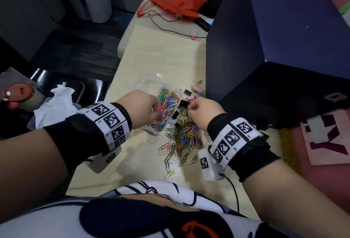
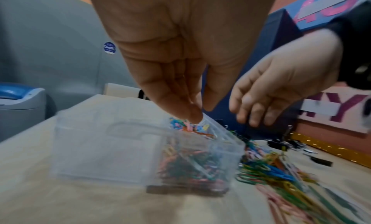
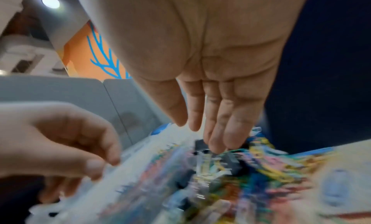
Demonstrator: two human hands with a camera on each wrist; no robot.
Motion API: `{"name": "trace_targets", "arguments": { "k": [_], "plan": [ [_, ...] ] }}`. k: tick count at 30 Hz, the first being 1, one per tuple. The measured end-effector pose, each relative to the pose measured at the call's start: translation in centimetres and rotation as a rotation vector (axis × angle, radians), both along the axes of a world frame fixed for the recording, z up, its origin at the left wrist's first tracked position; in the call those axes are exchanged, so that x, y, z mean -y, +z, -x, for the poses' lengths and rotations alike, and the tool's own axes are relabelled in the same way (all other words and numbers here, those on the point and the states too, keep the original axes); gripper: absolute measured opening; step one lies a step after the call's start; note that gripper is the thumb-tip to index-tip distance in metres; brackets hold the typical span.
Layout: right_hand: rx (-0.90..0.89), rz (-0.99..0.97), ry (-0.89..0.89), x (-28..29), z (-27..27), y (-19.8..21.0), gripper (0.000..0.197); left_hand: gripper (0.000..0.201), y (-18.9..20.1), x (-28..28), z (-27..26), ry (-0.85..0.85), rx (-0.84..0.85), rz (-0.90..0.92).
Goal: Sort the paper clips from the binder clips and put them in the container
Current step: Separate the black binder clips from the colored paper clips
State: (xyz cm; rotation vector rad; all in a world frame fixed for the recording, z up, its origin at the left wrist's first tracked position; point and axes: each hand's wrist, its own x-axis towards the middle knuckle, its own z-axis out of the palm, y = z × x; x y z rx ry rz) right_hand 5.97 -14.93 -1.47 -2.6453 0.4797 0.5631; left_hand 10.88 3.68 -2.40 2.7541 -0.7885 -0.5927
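Observation:
A clear plastic container (image 1: pixel 155 132) holding many coloured paper clips stands tilted on the pale table (image 1: pixel 151 52). My left hand (image 1: pixel 154 108) pinches its rim between thumb and fingers, seen up close in the left wrist view (image 2: pixel 197 115). Right of it lies a loose pile of paper clips (image 1: pixel 181 139) mixed with black binder clips (image 1: pixel 183 103). My right hand (image 1: pixel 191 107) hovers over the pile's far end; its fingers (image 3: pixel 216 141) point straight down onto the black binder clips and hold nothing. The right wrist view is heavily blurred.
A tall dark blue partition (image 1: pixel 265 48) and a black case (image 1: pixel 284 95) border the table on the right. An orange bag (image 1: pixel 176 4) and a cable (image 1: pixel 161 23) lie at the far end. Crumpled tissue (image 1: pixel 55 105) and a red-lidded cup (image 1: pixel 20 91) sit left.

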Motion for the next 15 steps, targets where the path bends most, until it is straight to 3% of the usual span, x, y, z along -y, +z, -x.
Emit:
{"name": "trace_targets", "arguments": {
  "k": [3,5,7,11,15],
  "plan": [
    [-0.226,0.232,0.034,1.9,1.7,-0.8,0.030,0.019,0.3,1.2,1.5,-0.130,-0.037,-0.004],
    [-0.290,0.266,-0.011,2.6,3.0,-1.6,0.037,0.022,0.0,2.1,2.8,-0.275,-0.070,-0.033],
    [-0.262,0.211,-0.046,3.0,4.3,-2.6,0.050,0.035,-0.6,2.8,4.2,-0.408,-0.092,-0.125],
    [-0.168,0.097,0.029,2.7,6.5,-4.0,0.068,0.082,-1.9,3.3,6.6,-0.512,-0.141,-0.393],
    [-0.097,0.087,0.063,2.1,7.4,-5.0,0.056,0.088,-3.0,3.6,8.0,-0.512,-0.046,-0.371]
  ]
}}
